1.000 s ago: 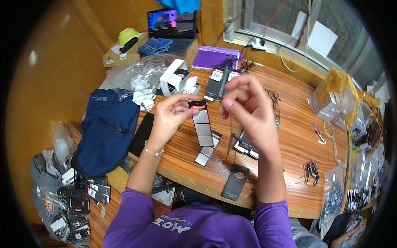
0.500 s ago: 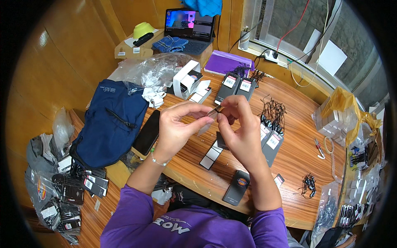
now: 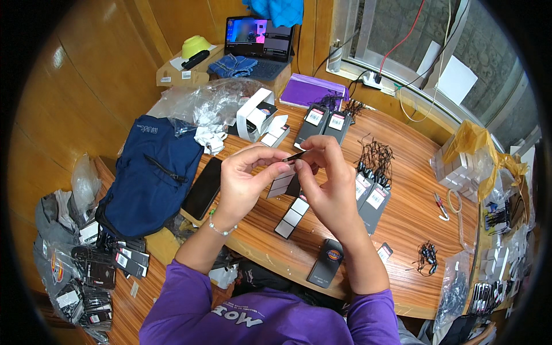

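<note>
Beyond the dark card (image 3: 326,262), the left hand (image 3: 244,179) pinches a panelled tag (image 3: 282,183) near its top, where the right hand's (image 3: 330,184) fingers curl close, their grip unclear, while corded tags (image 3: 374,215), seemingly done, lie beyond the card's right and a cordless-looking strip (image 3: 292,217), seemingly left, beyond its left.

Dark hang tags (image 3: 371,217) with black strings (image 3: 376,158) cover parts of a wood-grain desk (image 3: 411,241) in what looks like a small tagging workroom, white boxes (image 3: 459,167) bagged at its far right corner, more tags (image 3: 99,271) heaped beyond its near left corner. A laptop (image 3: 275,41) stands past the far edge, near wood-panelled walls (image 3: 75,86) and a window (image 3: 394,31).
</note>
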The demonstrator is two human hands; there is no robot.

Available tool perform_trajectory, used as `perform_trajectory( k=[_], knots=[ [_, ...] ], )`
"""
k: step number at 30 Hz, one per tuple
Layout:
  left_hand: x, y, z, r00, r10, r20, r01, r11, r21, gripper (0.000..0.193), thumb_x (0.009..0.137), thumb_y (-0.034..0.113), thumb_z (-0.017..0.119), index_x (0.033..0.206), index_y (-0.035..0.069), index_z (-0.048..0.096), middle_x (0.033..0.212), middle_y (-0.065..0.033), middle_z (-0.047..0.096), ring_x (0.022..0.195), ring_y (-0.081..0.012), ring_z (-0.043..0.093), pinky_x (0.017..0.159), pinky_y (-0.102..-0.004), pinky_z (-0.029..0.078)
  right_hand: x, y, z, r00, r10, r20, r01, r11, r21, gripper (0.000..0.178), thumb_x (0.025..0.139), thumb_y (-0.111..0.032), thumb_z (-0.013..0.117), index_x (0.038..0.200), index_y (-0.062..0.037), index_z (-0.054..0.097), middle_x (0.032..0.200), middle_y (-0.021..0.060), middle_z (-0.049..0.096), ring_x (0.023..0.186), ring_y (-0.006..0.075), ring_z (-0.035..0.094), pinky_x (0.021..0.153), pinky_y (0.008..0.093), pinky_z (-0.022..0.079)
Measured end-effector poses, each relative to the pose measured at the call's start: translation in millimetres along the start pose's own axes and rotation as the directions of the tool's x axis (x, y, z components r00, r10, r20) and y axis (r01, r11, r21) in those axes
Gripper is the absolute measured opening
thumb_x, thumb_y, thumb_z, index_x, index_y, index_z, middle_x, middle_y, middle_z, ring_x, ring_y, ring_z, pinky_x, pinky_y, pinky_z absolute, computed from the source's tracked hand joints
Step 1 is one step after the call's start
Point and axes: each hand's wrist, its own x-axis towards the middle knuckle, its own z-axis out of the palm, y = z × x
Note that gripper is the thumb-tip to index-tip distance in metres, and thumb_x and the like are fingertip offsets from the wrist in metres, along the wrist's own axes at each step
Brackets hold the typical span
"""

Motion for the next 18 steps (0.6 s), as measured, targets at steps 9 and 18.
perform_trajectory(
  k=[9, 18],
  knots=[
    [-1, 4, 2, 0.981, 0.190, 0.034, -0.192, 0.952, 0.237, 0.015, 0.070, -0.003, 0.067, 0.084, 0.002, 0.066, 0.077, -0.0049, 0.061, 0.072, -0.0139, 0.059, 0.065, -0.0245, 0.047, 0, 2, 4, 0.998, 0.056, -0.006, -0.055, 0.993, 0.108, 0.019, 0.081, 0.003, 0.053, 0.099, 0.0010, 0.048, 0.073, 0.0120, 0.061, 0.069, 0.0182, 0.063, 0.063, 0.0267, 0.048],
    [1, 1, -10, 0.635, 0.679, 0.368, -0.686, 0.276, 0.673, 0.021, 0.061, 0.014, 0.066, 0.082, 0.018, 0.069, 0.083, 0.0027, 0.059, 0.081, -0.0160, 0.055, 0.074, -0.0340, 0.043, 5, 16, -5, 0.864, 0.320, 0.390, -0.503, 0.593, 0.629, 0.013, 0.087, -0.007, 0.051, 0.097, 0.0016, 0.051, 0.085, 0.0040, 0.058, 0.082, 0.0095, 0.055, 0.076, 0.0224, 0.044]
  ],
)
